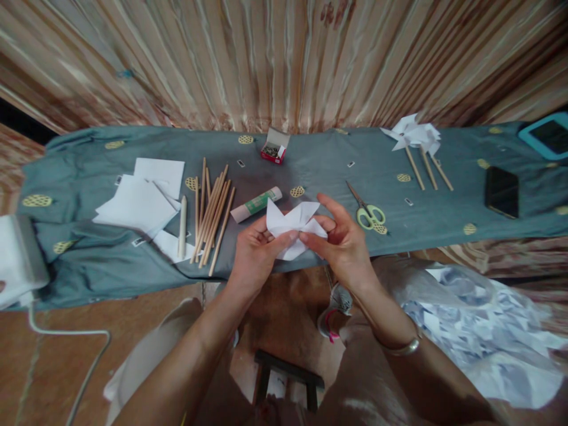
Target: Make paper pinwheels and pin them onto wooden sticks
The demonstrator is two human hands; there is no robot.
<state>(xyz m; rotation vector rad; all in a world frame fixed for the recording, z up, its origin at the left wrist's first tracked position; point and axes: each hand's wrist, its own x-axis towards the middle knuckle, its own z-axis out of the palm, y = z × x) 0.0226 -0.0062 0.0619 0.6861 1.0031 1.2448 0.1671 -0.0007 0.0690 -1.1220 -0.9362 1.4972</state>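
Note:
A folded white paper pinwheel [295, 222] is held between both hands over the front edge of the table. My left hand [257, 251] grips its left side, the thumb pressing near the centre. On the opposite side my right hand [344, 242] pinches it close to the middle, with the index finger raised off the paper. Both thumbs nearly meet there, and what lies under them is hidden. Just behind the pinwheel lies a glue stick [257, 204] with a green label. Scissors [370, 213] with pale green handles rest to the right of my right hand.
Wooden sticks [213, 213], a white candle-like stick [182, 228] and square paper sheets [137, 204] lie left. A small open box [275, 146] sits at the back. Finished pinwheels on sticks [417, 139], a phone [501, 192] and a blue-framed device [548, 136] are right.

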